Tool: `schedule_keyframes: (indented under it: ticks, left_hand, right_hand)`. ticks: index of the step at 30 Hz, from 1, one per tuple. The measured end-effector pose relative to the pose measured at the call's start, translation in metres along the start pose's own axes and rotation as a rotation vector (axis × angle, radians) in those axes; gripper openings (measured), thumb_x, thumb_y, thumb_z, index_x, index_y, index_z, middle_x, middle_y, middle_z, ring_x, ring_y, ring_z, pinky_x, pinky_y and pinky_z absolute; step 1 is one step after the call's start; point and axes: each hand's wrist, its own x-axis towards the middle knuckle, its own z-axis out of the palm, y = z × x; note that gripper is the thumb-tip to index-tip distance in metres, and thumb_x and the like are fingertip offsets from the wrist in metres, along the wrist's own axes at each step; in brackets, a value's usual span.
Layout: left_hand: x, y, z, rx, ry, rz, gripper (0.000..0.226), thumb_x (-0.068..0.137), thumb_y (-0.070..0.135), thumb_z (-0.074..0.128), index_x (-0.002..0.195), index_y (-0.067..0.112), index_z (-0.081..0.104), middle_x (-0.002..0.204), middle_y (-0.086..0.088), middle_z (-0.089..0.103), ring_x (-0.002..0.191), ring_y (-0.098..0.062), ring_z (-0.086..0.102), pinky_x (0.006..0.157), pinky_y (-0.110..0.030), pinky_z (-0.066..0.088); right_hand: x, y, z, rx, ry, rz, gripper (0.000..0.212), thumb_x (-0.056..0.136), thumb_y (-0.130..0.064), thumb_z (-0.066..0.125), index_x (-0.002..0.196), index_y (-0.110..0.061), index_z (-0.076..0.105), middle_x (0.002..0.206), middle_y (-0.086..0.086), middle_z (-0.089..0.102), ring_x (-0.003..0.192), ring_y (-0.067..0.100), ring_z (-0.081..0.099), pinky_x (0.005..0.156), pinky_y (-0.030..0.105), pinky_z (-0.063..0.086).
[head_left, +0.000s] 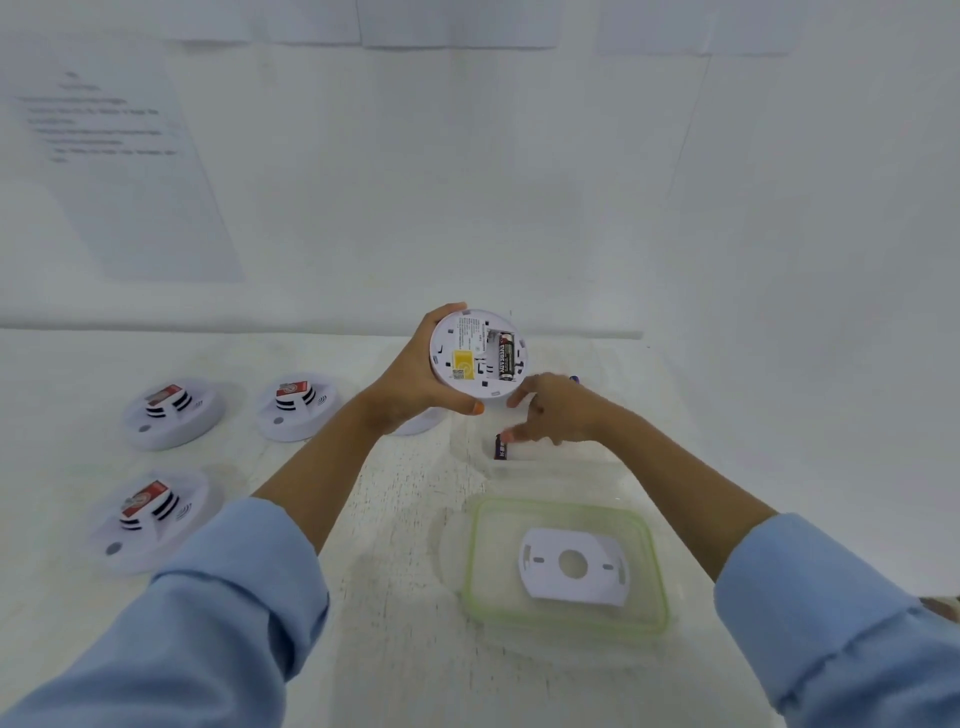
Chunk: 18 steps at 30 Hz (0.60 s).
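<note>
My left hand (415, 384) grips a round white smoke detector (470, 364) and holds it up with its back towards me. One black battery (506, 356) sits in its open compartment, beside a yellow label. My right hand (553, 410) reaches down to the right of it with its fingers loosely spread. One fingertip touches the top of a dark battery (501, 448) that stands in a faint clear container (545, 465). No finger is curled round this battery.
Three white smoke detectors (174, 413) (296, 405) (148, 519) lie face up on the left of the white table. A green-rimmed clear container (657, 571) near me holds a white mounting plate (571, 564). A white wall stands behind, with a printed sheet (119, 156).
</note>
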Motion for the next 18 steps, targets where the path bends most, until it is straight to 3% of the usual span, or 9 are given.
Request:
schedule_keyframes:
  ticks: [3,5,9,14,18]
  left_hand:
    - [0.0,-0.001,-0.002,-0.004,0.006,-0.011,0.104,0.054,-0.021,0.076,0.136,0.02,0.027,0.123,0.007,0.045,0.106,0.004,0.05,0.077,-0.013,0.049]
    - [0.0,0.0,0.0,-0.01,0.003,-0.01,0.101,0.057,-0.026,0.071,0.135,0.02,0.027,0.121,0.008,0.046,0.106,0.001,0.051,0.077,-0.014,0.05]
    - [0.002,0.002,0.006,-0.032,-0.013,-0.017,0.1,0.057,-0.031,0.066,0.135,0.02,0.027,0.118,0.007,0.047,0.098,0.004,0.057,0.071,-0.017,0.052]
    - [0.001,0.002,0.01,-0.025,-0.018,-0.008,0.102,0.057,-0.034,0.064,0.138,0.013,0.024,0.116,0.005,0.047,0.09,0.011,0.059,0.068,-0.014,0.052]
    - [0.003,0.003,0.014,-0.038,-0.015,-0.004,0.102,0.057,-0.034,0.063,0.139,0.013,0.023,0.117,0.005,0.047,0.092,0.007,0.06,0.068,-0.016,0.052]
  right_hand:
    - [-0.006,0.004,-0.02,0.202,0.351,-0.079,0.009,0.086,-0.013,0.061,0.095,-0.011,0.062,0.061,0.001,0.057,0.035,0.002,0.047,0.046,0.02,0.043]
    - [-0.011,-0.003,-0.027,0.279,0.512,-0.168,0.01,0.088,-0.016,0.059,0.097,-0.016,0.064,0.07,0.003,0.059,0.046,0.002,0.054,0.053,0.017,0.047]
    - [-0.012,-0.02,-0.015,0.182,0.493,-0.24,0.022,0.082,-0.025,0.067,0.103,-0.018,0.063,0.082,0.004,0.057,0.069,0.019,0.055,0.064,0.025,0.043]
    - [-0.006,-0.027,-0.013,0.087,0.512,-0.188,0.027,0.076,-0.021,0.071,0.096,-0.011,0.056,0.065,-0.005,0.049,0.055,0.008,0.042,0.052,0.021,0.035]
    - [0.001,-0.034,-0.017,0.055,0.525,-0.128,0.026,0.072,-0.021,0.072,0.085,-0.01,0.052,0.077,0.001,0.052,0.057,0.009,0.042,0.048,0.018,0.03]
